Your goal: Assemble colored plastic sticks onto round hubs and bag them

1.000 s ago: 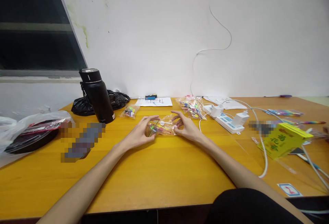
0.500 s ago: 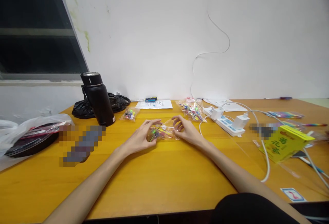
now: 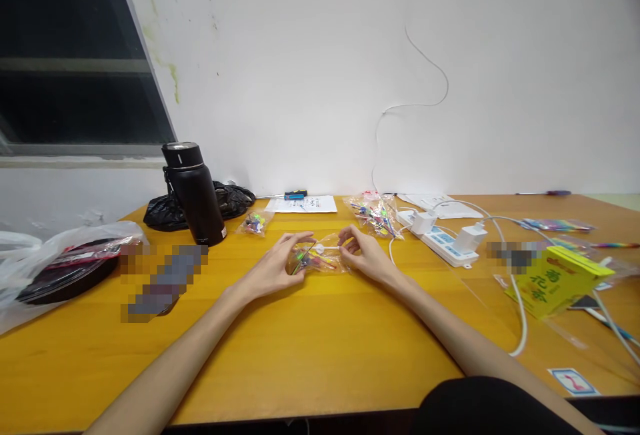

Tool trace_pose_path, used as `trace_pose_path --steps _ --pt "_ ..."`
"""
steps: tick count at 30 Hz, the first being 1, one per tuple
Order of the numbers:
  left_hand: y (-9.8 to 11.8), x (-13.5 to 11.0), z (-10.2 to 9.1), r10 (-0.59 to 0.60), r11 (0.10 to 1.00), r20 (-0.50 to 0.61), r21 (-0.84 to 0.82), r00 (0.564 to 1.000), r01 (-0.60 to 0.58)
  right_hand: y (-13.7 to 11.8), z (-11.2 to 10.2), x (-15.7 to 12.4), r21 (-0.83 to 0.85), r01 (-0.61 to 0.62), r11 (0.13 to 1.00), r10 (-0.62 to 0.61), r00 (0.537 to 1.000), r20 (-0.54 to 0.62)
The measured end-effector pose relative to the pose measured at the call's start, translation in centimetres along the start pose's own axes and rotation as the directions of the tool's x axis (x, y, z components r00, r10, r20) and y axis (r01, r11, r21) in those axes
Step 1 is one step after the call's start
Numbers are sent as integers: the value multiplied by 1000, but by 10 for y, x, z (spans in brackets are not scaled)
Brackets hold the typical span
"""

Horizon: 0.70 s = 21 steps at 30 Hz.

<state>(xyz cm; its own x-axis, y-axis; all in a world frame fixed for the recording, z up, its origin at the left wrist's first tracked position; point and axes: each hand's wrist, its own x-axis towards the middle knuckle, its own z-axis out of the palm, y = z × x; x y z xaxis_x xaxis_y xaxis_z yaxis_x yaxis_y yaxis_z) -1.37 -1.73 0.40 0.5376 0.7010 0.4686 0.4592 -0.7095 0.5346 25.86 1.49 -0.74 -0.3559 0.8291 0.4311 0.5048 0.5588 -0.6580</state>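
A small clear plastic bag (image 3: 317, 258) with colourful little pieces inside lies on the yellow wooden table (image 3: 320, 348), in the middle. My left hand (image 3: 276, 264) pinches its left end, fingers curled around it. My right hand (image 3: 363, 252) pinches the right end, thumb and fingers pressed on the plastic. Both forearms reach in from the near edge.
A black flask (image 3: 195, 193) and black bag (image 3: 220, 203) stand back left. Two more clear bags of colourful bits (image 3: 376, 212) (image 3: 254, 221), a paper sheet (image 3: 301, 204), a white power strip (image 3: 445, 238) with cables, and a yellow box (image 3: 554, 279) lie around. A plastic-wrapped dark object (image 3: 55, 268) sits far left.
My hands have stayed on the small bag, fingers shifting slightly closer on it. The view has tilted a little, so everything sits slightly lower in frame.
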Motion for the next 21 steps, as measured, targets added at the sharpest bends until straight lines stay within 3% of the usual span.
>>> trace_pose_path --steps 4,12,18,21 --pt "0 0 0 -7 1000 -6 -26 1000 7 2 1 1 36 -45 998 46 999 -25" --pt "-9 1 3 -32 994 -50 -102 998 27 11 0 3 207 -23 978 51 990 -131" --pt "-7 3 3 -60 985 -67 -166 996 48 11 -1 2 219 -10 976 53 980 -192" --pt "-7 3 4 -68 981 -86 -189 994 51 15 -3 3 158 38 987 -5 979 -203"
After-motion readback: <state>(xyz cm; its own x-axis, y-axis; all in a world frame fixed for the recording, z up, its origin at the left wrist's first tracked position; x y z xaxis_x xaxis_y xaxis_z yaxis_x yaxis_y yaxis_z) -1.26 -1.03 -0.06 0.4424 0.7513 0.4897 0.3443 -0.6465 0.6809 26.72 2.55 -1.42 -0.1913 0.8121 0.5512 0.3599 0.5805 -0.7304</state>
